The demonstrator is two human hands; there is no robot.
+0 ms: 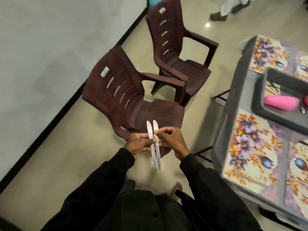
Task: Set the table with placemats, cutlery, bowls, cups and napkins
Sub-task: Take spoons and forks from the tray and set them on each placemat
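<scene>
Two steel table knives (154, 144) lie side by side across the fingers of my left hand (138, 144), blades pointing away from me. My right hand (170, 139) pinches the right knife near the base of its blade with thumb and forefinger. Both hands are held over the floor, left of the table (233, 104). On the table's grey cloth lie floral placemats: one near me (250, 147), one at the far end (268, 55), and parts of two more at the right edge.
A dark grey tray (261, 100) on the table holds a pink object (281, 102) and some cutlery. Two brown plastic chairs (133, 97) stand against the wall, straight in front of my hands. Another person's feet (223, 14) show at the top.
</scene>
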